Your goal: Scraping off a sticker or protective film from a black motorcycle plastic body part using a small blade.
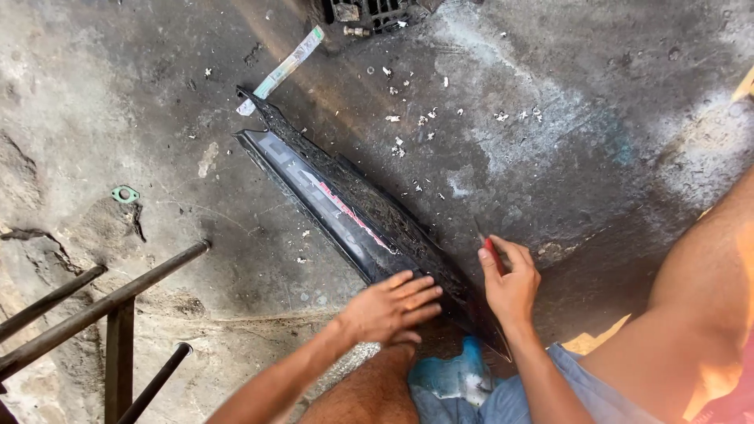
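A long black plastic body panel [345,204] with a red and grey stripe lies diagonally on the concrete floor, its near end by my knees. My left hand [389,306] rests flat on the panel's near end, fingers spread and pressing down. My right hand [510,281] hovers just right of the panel, closed around a small red-handled tool [488,247] whose thin tip points up and away. The panel's upper edge is caked with dirt.
Dark metal bars of a stand [102,306] cross the lower left. A green gasket [124,193] lies on the floor at left. A paper strip [287,67] sits beyond the panel's far tip. White debris [408,118] is scattered nearby; a drain grate [369,12] is at top.
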